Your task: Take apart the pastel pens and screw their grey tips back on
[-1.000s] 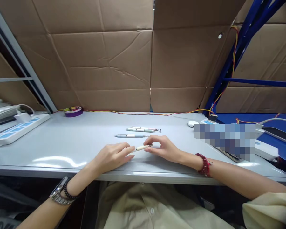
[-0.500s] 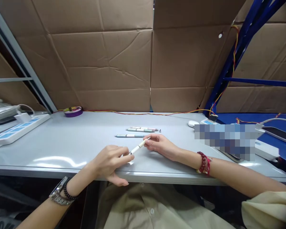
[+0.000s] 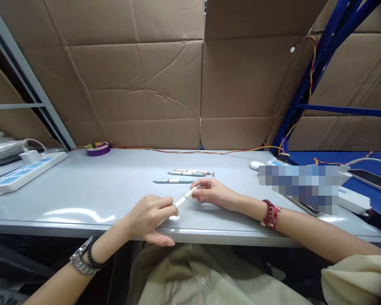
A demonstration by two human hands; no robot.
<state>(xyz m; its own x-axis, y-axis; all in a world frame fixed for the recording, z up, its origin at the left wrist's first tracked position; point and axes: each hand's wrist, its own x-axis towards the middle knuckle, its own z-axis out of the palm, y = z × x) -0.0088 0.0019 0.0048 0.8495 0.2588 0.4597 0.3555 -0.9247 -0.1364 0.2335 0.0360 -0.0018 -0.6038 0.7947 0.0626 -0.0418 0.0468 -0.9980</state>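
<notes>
A cream and white pen (image 3: 183,200) is held at a slant above the tabletop near its front edge. My right hand (image 3: 214,192) pinches it close to its pointed end, thumb and fingers closed on it. At the lower end, my left hand (image 3: 154,216) has its index and middle fingers at the pen, with the thumb held apart below. The pen's very end is hidden by these fingers. Just beyond lie a light blue pen (image 3: 173,181), a pale green pen (image 3: 186,173) and a pinkish pen (image 3: 195,171), side by side.
A purple tape roll (image 3: 97,149) sits at the back left, and a power strip (image 3: 25,173) at the left. A white mouse (image 3: 256,165) and a blurred-out patch (image 3: 300,188) are on the right. Thin wires (image 3: 178,151) run along the cardboard wall (image 3: 139,84).
My left hand has shifted slightly to the right along the pen, covering a bit more of its lower end. The right hand stays almost still. The other pens have not moved.
</notes>
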